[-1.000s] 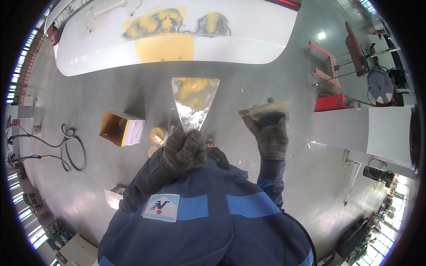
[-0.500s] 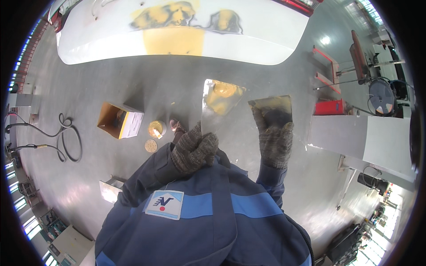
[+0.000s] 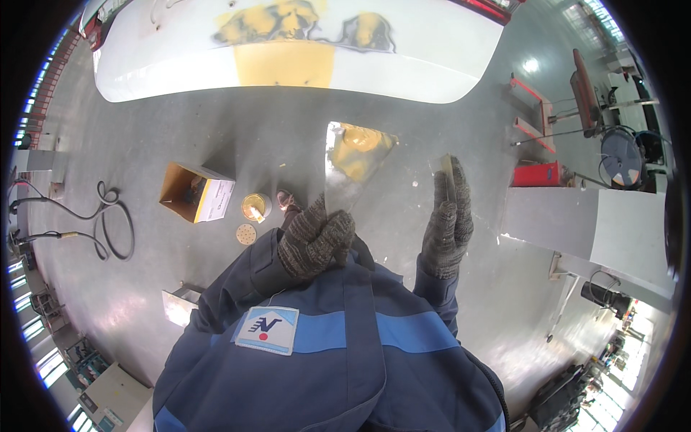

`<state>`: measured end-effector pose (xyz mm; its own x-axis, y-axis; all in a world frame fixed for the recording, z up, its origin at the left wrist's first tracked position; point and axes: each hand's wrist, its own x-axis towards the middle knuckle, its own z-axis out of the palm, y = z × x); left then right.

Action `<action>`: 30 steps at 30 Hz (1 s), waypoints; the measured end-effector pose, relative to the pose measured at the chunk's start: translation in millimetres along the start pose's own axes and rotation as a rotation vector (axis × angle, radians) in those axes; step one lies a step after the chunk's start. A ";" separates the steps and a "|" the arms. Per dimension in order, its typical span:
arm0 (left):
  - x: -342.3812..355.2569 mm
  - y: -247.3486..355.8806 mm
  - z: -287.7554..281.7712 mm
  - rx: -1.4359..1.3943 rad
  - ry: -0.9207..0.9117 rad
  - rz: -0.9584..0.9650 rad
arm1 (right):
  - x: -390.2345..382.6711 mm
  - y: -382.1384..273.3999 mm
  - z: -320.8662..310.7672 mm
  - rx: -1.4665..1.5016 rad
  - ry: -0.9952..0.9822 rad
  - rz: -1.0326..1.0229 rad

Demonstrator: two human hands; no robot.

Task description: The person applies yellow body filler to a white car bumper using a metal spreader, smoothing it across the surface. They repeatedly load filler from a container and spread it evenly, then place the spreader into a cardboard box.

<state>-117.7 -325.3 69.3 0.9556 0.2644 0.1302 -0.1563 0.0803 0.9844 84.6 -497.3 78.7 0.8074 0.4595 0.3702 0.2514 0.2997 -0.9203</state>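
Observation:
My gloved left hand (image 3: 317, 237) grips a tapered metal blade (image 3: 353, 158) that carries yellow putty and points away from me. To its right, my gloved right hand (image 3: 450, 216) is closed on a flat putty spreader (image 3: 448, 165), now turned nearly edge-on and mostly hidden by the fingers. The two tools are apart. Beyond them a white vehicle panel (image 3: 432, 72) has yellow filler patches (image 3: 281, 65) with grey sanded edges.
On the floor at left are an open cardboard box (image 3: 180, 191), a can of yellow material (image 3: 254, 209), a perforated disc (image 3: 246, 234) and coiled hoses (image 3: 115, 230). At right stand a red-framed trolley (image 3: 531, 101), a red box (image 3: 536, 173) and a grey bench (image 3: 576, 223).
The left blade has shifted right and tilted, its putty side now pointing up-right. My right hand has rotated, turning its spreader from face-up to edge-on. The panel sits higher in view.

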 end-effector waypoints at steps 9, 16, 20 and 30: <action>3.8 3.8 1.3 -0.041 0.030 -0.002 | 2.3 -1.0 -4.5 -0.073 0.026 -0.060; 4.5 12.0 12.6 0.036 0.128 0.009 | -4.7 -9.0 -2.0 -0.213 0.139 0.099; 7.7 15.0 13.4 -0.430 0.157 -0.141 | -2.2 -14.9 -0.9 -0.177 0.101 0.124; 8.8 20.9 1.2 -0.362 0.111 0.000 | 8.1 -46.9 44.1 -0.278 -0.284 -0.199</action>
<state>-112.3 -322.5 91.2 0.9259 0.3652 0.0970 -0.2532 0.4091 0.8767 55.8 -470.8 130.5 0.5599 0.6386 0.5279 0.5527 0.1868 -0.8122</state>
